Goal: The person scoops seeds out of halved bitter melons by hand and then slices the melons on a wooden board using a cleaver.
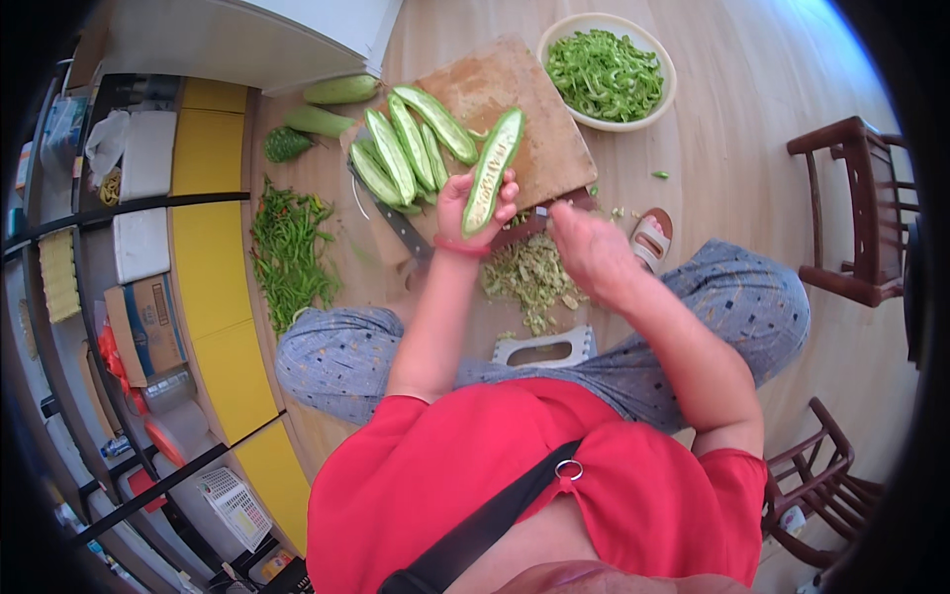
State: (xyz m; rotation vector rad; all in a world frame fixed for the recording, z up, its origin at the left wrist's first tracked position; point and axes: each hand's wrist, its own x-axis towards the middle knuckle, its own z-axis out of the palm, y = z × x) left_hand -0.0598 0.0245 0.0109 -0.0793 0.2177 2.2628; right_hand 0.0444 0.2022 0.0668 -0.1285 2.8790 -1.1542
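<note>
My left hand (471, 212), with a red band at its wrist, holds a halved bitter gourd (492, 176) upright, its pale, seedy inside facing up. To the right, my right hand (592, 249) has its fingers curled together; whatever is in them is hidden. Several more gourd halves (404, 148) lie side by side on the wooden cutting board (539, 129), their cut faces showing hollow and pale. A knife (401, 226) rests at the board's near left corner. Below my hands a heap of scooped-out seeds and pith (534, 277) covers the floor.
Beyond the board stands a cream bowl (669, 97) of sliced green gourd. Whole gourds (341, 90) and a pile of green chilies (287, 243) lie left. A grey-white plastic stool (544, 348) is between my legs. Shelves with yellow panels (213, 238) line the left; wooden chairs (859, 213) stand right.
</note>
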